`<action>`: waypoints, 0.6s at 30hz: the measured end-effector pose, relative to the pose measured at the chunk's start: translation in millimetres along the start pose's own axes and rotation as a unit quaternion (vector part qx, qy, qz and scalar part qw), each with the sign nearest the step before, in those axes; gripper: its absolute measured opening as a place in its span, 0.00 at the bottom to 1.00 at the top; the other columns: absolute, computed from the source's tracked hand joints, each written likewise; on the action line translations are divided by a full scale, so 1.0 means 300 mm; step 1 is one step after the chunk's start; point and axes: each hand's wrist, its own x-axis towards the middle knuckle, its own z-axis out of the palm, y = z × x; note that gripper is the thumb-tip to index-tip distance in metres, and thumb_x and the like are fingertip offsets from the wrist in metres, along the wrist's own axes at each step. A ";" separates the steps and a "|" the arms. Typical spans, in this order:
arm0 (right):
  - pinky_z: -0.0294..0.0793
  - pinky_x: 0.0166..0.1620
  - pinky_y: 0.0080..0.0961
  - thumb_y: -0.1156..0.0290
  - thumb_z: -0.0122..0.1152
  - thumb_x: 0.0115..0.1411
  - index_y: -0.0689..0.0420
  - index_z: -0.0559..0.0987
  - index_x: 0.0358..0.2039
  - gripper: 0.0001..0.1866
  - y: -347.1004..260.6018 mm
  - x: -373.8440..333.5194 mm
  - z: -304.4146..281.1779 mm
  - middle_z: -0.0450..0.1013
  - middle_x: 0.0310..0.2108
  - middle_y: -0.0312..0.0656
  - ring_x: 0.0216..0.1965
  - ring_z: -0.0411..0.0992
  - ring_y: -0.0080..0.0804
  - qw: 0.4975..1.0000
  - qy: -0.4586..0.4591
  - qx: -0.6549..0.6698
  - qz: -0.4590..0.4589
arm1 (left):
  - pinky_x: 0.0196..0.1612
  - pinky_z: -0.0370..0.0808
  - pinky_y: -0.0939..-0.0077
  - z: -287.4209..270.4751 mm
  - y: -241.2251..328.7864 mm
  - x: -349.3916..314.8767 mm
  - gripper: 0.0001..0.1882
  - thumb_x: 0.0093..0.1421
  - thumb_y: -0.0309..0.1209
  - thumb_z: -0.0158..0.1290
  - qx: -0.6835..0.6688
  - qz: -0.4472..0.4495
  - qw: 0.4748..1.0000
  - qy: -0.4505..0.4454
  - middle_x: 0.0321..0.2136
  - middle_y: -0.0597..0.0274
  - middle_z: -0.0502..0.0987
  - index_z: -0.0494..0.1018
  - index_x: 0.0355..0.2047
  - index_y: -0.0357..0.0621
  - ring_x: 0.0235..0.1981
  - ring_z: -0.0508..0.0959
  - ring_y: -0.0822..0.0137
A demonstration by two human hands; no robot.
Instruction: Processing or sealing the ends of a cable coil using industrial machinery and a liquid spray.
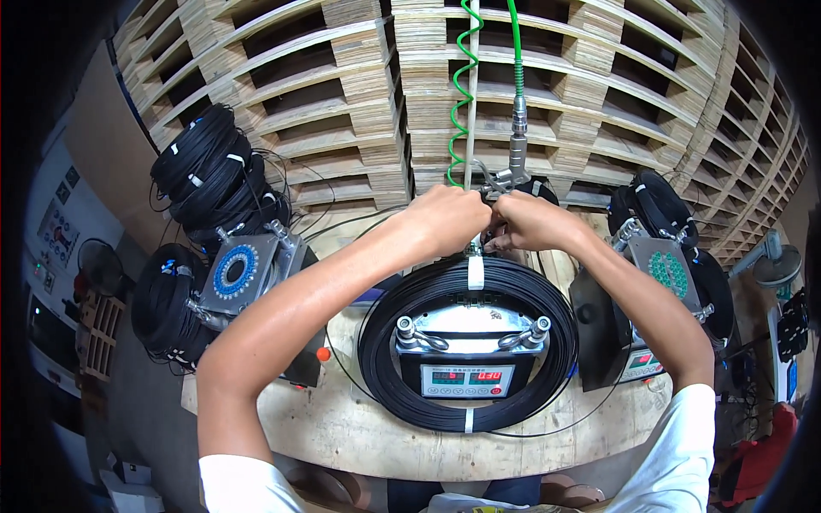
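Both of my arms reach out over a bench to its far middle. My left hand (pixel 451 219) is closed, its fingertips turned down and mostly hidden. Close beside it, my right hand (pixel 532 222) has thumb and fingers pinched together. Whatever the two hands hold between them is too small and too covered to make out. Just nearer to me, a large coil of black cable (pixel 383 329) lies around a machine with a red-lit display panel (pixel 468 381). White ties (pixel 475 274) bind the coil at its far and near sides.
To the left stands a machine with a blue-ringed plate (pixel 235 272), beside stacked black cable coils (pixel 205 162). On the right is another with a green-dotted plate (pixel 667 272). Green hoses (pixel 516 60) hang behind my hands, before stacked wooden pallets (pixel 342 103). An orange knob (pixel 323 354) sits left of the coil.
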 end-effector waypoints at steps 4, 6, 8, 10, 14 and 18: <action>0.74 0.34 0.37 0.69 0.72 0.52 0.68 0.80 0.29 0.14 -0.013 -0.003 -0.013 0.77 0.26 0.54 0.32 0.77 0.47 1.000 -0.009 0.011 -0.001 | 0.36 0.80 0.58 0.004 0.012 0.008 0.06 0.53 0.24 0.53 0.009 -0.012 1.000 0.010 0.32 0.46 0.81 0.80 0.28 0.38 0.35 0.83 0.49; 0.75 0.32 0.34 0.72 0.71 0.50 0.67 0.81 0.32 0.12 -0.019 -0.004 -0.011 0.78 0.25 0.53 0.28 0.79 0.43 0.999 -0.022 0.014 -0.019 | 0.37 0.80 0.57 0.007 0.006 0.021 0.06 0.52 0.26 0.58 0.004 -0.014 1.000 -0.009 0.30 0.46 0.81 0.80 0.28 0.37 0.36 0.83 0.49; 0.76 0.31 0.30 0.69 0.69 0.54 0.64 0.82 0.38 0.14 0.007 0.019 -0.010 0.80 0.28 0.49 0.28 0.79 0.34 0.996 -0.068 0.051 -0.029 | 0.38 0.79 0.57 -0.016 -0.021 0.031 0.12 0.51 0.33 0.64 -0.036 -0.011 0.998 -0.059 0.30 0.46 0.81 0.81 0.32 0.37 0.34 0.82 0.48; 0.76 0.33 0.27 0.66 0.66 0.58 0.64 0.81 0.42 0.16 0.024 0.005 -0.050 0.79 0.28 0.46 0.30 0.78 0.30 0.991 -0.108 0.078 -0.017 | 0.37 0.79 0.62 -0.059 -0.084 0.073 0.25 0.62 0.50 0.54 -0.115 -0.044 0.967 -0.222 0.32 0.50 0.82 0.80 0.39 0.37 0.33 0.83 0.58; 0.77 0.38 0.20 0.49 0.51 0.68 0.59 0.77 0.53 0.26 0.050 -0.072 -0.180 0.79 0.35 0.38 0.36 0.77 0.22 0.957 -0.140 0.247 0.067 | 0.53 0.74 0.66 -0.076 -0.222 0.035 0.31 0.70 0.55 0.38 -0.408 -0.052 0.884 -0.223 0.48 0.55 0.79 0.72 0.57 0.42 0.49 0.77 0.66; 0.79 0.35 0.21 0.46 0.51 0.67 0.62 0.80 0.45 0.28 0.150 -0.099 -0.228 0.80 0.31 0.41 0.32 0.78 0.24 0.956 -0.092 0.253 0.116 | 0.67 0.60 0.63 0.066 -0.298 0.029 0.27 0.72 0.46 0.39 -0.326 0.058 0.933 -0.143 0.61 0.52 0.69 0.66 0.62 0.43 0.63 0.67 0.57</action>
